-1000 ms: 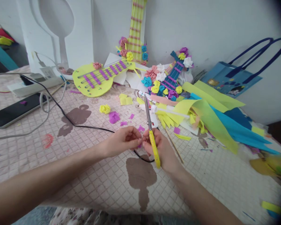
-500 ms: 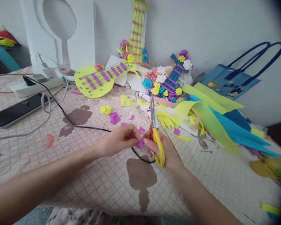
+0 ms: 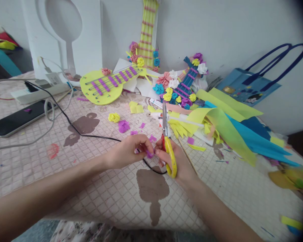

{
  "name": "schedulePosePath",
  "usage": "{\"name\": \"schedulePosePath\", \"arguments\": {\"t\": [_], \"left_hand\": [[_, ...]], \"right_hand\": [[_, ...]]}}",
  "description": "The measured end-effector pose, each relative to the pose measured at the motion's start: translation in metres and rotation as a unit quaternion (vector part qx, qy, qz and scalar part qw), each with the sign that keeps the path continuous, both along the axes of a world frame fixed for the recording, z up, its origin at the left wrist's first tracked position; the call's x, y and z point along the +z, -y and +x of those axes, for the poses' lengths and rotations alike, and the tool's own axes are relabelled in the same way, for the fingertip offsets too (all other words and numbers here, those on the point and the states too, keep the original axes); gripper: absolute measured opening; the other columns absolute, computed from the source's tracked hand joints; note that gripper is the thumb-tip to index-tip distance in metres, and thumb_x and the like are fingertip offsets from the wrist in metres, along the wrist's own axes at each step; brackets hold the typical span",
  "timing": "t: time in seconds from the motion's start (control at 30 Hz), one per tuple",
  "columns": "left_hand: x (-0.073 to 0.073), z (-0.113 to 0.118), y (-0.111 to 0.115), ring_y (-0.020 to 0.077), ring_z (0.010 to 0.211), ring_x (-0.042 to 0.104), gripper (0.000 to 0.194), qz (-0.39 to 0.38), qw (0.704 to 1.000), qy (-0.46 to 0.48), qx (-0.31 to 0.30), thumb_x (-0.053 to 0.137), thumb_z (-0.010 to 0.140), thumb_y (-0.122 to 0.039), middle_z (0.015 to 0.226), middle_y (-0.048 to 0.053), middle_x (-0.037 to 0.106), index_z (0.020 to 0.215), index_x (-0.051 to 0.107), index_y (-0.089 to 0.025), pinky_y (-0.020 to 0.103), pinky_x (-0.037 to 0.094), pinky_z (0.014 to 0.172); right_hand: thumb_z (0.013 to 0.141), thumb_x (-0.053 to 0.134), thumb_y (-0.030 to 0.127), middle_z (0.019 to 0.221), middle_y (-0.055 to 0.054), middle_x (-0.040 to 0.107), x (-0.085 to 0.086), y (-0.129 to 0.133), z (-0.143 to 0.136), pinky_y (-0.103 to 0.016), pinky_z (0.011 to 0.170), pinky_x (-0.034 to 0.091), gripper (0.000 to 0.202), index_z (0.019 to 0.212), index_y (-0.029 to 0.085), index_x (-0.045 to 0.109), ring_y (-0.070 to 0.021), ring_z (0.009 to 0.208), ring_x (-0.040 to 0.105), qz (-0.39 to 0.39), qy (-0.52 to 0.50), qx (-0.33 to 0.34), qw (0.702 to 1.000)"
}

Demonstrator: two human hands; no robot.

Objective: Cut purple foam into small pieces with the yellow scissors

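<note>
My left hand [image 3: 130, 151] pinches a small purple paper piece [image 3: 149, 154] between thumb and fingers. Right beside it, my right hand [image 3: 178, 161] is closed around scissors [image 3: 172, 156] with yellow and red handles, their blades pointing away from me. The right thumb and fingertips also come up to the purple paper; whether they grip it I cannot tell. A black cable [image 3: 103, 136] passes under both hands. Beyond the hands lie a purple paper flower [image 3: 123, 126], a yellow paper rose [image 3: 113, 117] and several purple scraps.
Behind stand a yellow paper guitar [image 3: 101, 88], a blue one with paper flowers [image 3: 188, 84] and a white foam board [image 3: 91, 40]. Paper strips [image 3: 242, 131] and a blue bag [image 3: 249, 85] are at right. A phone [image 3: 17, 119] and power strip [image 3: 27, 95] lie at left.
The fingers of my left hand have shifted slightly right and the purple paper has turned between the fingertips. The scissors have barely moved in my right hand.
</note>
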State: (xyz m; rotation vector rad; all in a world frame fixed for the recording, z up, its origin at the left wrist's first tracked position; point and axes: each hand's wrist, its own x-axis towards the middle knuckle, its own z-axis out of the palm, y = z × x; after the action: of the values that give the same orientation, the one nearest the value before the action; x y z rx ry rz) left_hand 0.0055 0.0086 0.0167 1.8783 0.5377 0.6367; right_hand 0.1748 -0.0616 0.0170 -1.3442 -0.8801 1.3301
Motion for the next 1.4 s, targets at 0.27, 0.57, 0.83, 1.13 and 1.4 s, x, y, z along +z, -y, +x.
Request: {"name": "schedulePosePath", "arguments": {"t": [0.27, 0.57, 0.83, 1.13, 1.4], "left_hand": [[-0.001, 0.003, 0.005, 0.0158, 0.083, 0.061, 0.009, 0.162, 0.986, 0.011, 0.028, 0.06, 0.083, -0.009, 0.085, 0.005, 0.065, 0.079, 0.064, -0.017, 0.028, 0.048, 0.077], [-0.011, 0.007, 0.004, 0.0118, 0.07, 0.06, 0.018, -0.204, 0.975, 0.077, 0.04, 0.074, 0.077, -0.026, 0.075, 0.003, 0.064, 0.076, 0.062, -0.012, 0.025, 0.048, 0.068], [-0.01, 0.008, 0.005, 0.0123, 0.071, 0.063, 0.024, -0.309, 0.943, 0.107, 0.06, 0.082, 0.07, -0.027, 0.078, 0.003, 0.069, 0.074, 0.063, -0.012, 0.026, 0.05, 0.07], [-0.014, 0.009, 0.007, 0.012, 0.07, 0.065, 0.022, -0.349, 0.926, 0.115, 0.088, 0.083, 0.068, -0.022, 0.074, 0.002, 0.072, 0.072, 0.063, -0.013, 0.025, 0.049, 0.069], [-0.011, 0.01, 0.009, 0.0101, 0.067, 0.064, 0.031, -0.388, 0.907, 0.133, 0.094, 0.084, 0.066, -0.017, 0.073, -0.001, 0.069, 0.087, 0.061, -0.012, 0.024, 0.048, 0.067]], "right_hand": [[0.064, 0.076, 0.031, 0.066, 0.007, 0.053, -0.001, 0.001, 0.0, -0.02, 0.04, 0.037, 0.032, 0.083, 0.021, 0.052, -0.0057, 0.044, 0.043, 0.001, -0.032, 0.002, 0.999], [0.065, 0.076, 0.032, 0.069, 0.006, 0.055, -0.002, 0.001, 0.002, -0.02, 0.042, 0.039, 0.033, 0.086, 0.02, 0.053, -0.0058, 0.046, 0.046, 0.003, -0.024, -0.002, 1.0], [0.064, 0.075, 0.032, 0.069, 0.006, 0.054, 0.0, 0.003, 0.0, -0.021, 0.042, 0.04, 0.033, 0.086, 0.021, 0.053, -0.0064, 0.047, 0.045, 0.002, -0.015, 0.003, 1.0], [0.064, 0.076, 0.03, 0.071, 0.006, 0.054, -0.002, 0.002, 0.0, -0.021, 0.043, 0.041, 0.032, 0.086, 0.021, 0.053, -0.0066, 0.049, 0.045, 0.002, -0.02, 0.009, 1.0], [0.065, 0.075, 0.031, 0.069, 0.006, 0.055, -0.001, 0.003, 0.0, -0.021, 0.043, 0.041, 0.031, 0.085, 0.021, 0.053, -0.0069, 0.048, 0.045, -0.002, -0.013, 0.011, 1.0]]}}
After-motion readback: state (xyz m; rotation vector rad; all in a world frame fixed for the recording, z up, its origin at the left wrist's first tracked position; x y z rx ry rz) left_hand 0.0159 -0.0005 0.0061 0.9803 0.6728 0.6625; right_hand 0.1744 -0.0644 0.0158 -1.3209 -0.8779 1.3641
